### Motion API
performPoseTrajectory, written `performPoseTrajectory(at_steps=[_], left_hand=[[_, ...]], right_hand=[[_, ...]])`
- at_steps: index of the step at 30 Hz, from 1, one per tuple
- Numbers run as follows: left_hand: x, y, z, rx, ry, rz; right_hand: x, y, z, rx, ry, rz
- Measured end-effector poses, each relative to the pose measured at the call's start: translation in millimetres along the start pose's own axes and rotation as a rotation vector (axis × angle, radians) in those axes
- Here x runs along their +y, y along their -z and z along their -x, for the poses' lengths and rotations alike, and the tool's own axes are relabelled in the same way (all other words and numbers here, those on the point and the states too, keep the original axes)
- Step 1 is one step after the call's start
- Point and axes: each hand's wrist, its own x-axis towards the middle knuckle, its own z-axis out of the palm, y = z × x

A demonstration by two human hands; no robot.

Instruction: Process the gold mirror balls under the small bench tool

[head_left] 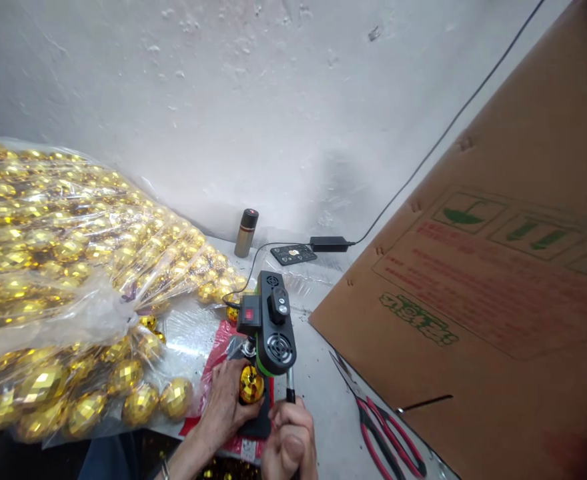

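Observation:
My left hand (223,403) is closed around a shiny gold faceted ball (251,385), keeping it on the dark base under the head of a small machine (276,323) that looks like a bench drill. The machine is black with a green lower edge and round vents on top. My right hand (291,437) is wrapped round the lever (290,387) on the machine's right side. The tool tip above the ball is hidden by the machine's head. Red plastic (218,350) lies beneath the base.
A large clear bag (93,233) of gold balls fills the left. To the right stand a brown carton (473,267) and red-and-black scissors (383,433). Behind the machine are a gold-and-black bottle (246,233), a flat black panel (293,254) and a corded power adapter (329,244).

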Motion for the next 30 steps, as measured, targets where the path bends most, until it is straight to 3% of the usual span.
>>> performPoseTrajectory(at_steps=[2, 7, 9, 12, 15, 18, 20, 23, 26, 30], left_hand=[[-2, -1.2, 0, -0.004, 0.006, -0.006], [-4, -3.3, -1, -0.011, -0.005, -0.011], [-5, -5.3, -2, 0.002, -0.012, -0.016], [-8, -8.4, 2, 0.029, -0.022, -0.053], [-17, -2.1, 18, 0.0, -0.096, -0.131], [-27, 23.1, 38, -0.078, -0.278, -0.207], [-32, 49.9, 43, -0.061, -0.315, -0.272], [-37, 95.0, 31, 0.092, -0.19, -0.426], [-41, 131.4, 15, 0.105, -0.118, -0.528], [-46, 150.7, 18, 0.051, -0.06, -0.428]], right_hand=[[7, 3, 3, -0.015, 0.007, -0.003], [11, 15, -9, -0.239, 0.221, 0.058], [-4, 15, -28, -0.205, 0.115, 0.04], [-34, 10, -66, -0.174, -0.159, -0.01], [-53, 4, -99, -0.219, -0.184, -0.067], [-56, 0, -107, -0.211, -0.14, -0.082], [-54, 0, -100, -0.194, -0.116, -0.089], [-49, 4, -87, -0.207, -0.086, -0.091], [-46, 8, -81, -0.243, -0.078, -0.087], [-45, 8, -79, -0.235, -0.088, -0.086]])
